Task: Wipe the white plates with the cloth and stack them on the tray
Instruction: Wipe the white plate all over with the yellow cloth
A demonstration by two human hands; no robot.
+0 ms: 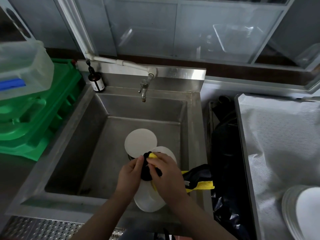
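Over the steel sink (pixel 72 135) I hold a white plate (pixel 147 200) tilted toward me. My left hand (pixel 129 175) grips its left edge. My right hand (pixel 167 177) grips a black and yellow cloth (pixel 147 170) and presses it on the plate's face. More white plates lie in the sink behind: a round one (pixel 140 142) on top, another (pixel 166 151) partly hidden by my hands. On the tray (pixel 270 144) at the right, lined with a white cloth, a stack of white plates (pixel 304 213) sits at the near corner.
A second black and yellow cloth (pixel 199 177) lies on the sink's right rim. A tap (pixel 143 90) hangs over the basin and a brown pump bottle (pixel 97 80) stands at its back left corner. Green crates (pixel 39 115) and a clear tub (pixel 22 66) are stacked at left.
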